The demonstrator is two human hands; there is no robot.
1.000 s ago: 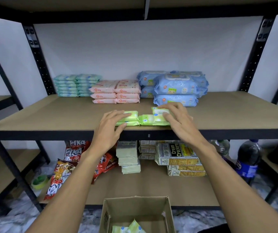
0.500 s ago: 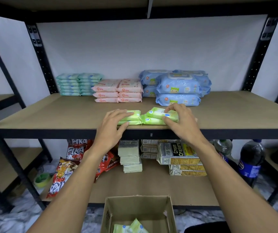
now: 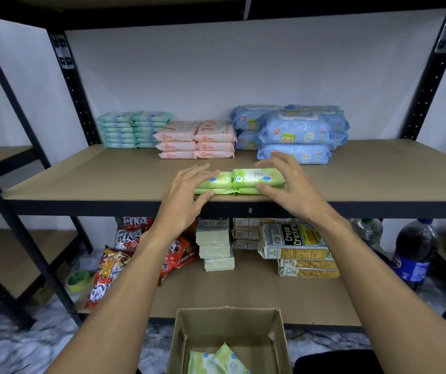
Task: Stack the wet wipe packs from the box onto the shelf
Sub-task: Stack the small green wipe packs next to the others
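Green wet wipe packs (image 3: 239, 182), two low stacks side by side at shelf (image 3: 108, 174) front, between hands: left hand (image 3: 186, 197) flat on one, right hand (image 3: 288, 184) curled round other. Below wrists, cardboard box (image 3: 182, 338) with more packs.

Below: red snack bags (image 3: 124, 255) left, cream cracker packs (image 3: 294, 241) centre, dark cola bottle (image 3: 413, 249) right, clear bottle (image 3: 366, 230) just beside.

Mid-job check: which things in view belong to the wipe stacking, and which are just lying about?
Job: green packs at the shelf front edge; left hand resting on them, right hand gripping them; box holding more green wipes.

Not in play: teal stacks, pink stacks, blue stacks, cracker packs, snack bags, dark bottle, tape roll.
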